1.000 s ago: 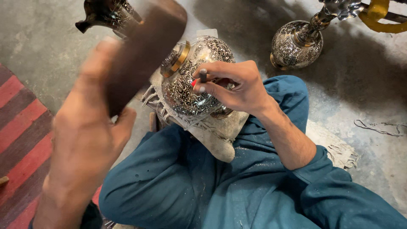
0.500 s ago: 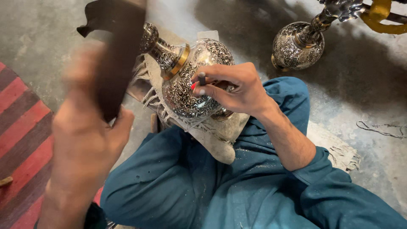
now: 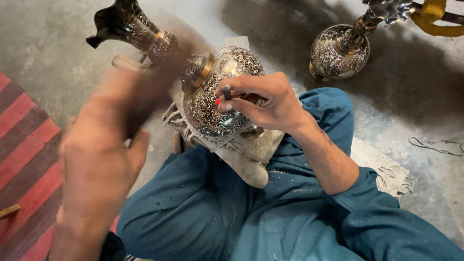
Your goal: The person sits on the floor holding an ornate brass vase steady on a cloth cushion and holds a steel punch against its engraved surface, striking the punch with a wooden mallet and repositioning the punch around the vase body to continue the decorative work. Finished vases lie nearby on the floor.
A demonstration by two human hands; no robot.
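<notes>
While the engraved metal vase (image 3: 217, 96) lies on its side on a frayed cloth pad (image 3: 241, 154) across the teal-trousered lap, the right hand (image 3: 266, 104) rests on its belly, fingers (image 3: 231, 107) pinching a small dark punch (image 3: 226, 92). Blurred, the left hand (image 3: 104, 159) seems raised beside it; I cannot tell its grip.

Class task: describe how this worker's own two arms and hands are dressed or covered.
Both hands are bare, with no gloves. The right hand shows a teal sleeve pushed up past the forearm, speckled with pale dust. The left hand is motion-blurred; its sleeve is not visible.
</notes>
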